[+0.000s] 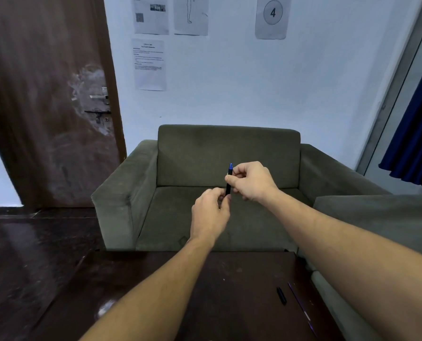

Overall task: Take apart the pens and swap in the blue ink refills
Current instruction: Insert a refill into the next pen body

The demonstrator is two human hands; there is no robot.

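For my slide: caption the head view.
Both hands, left and right, hold a black pen upright above a dark table.

We have a single wide-angle view from the person's head, looking forward and slightly down along both forearms toward a green sofa [227, 158] and the wall [229, 82] behind it. Close under us lies a dark table [205, 291], cut off by the lower edge, while the left hand [210, 212] and right hand [250, 180] sit near mid-frame. Straight lines bow toward the edges.
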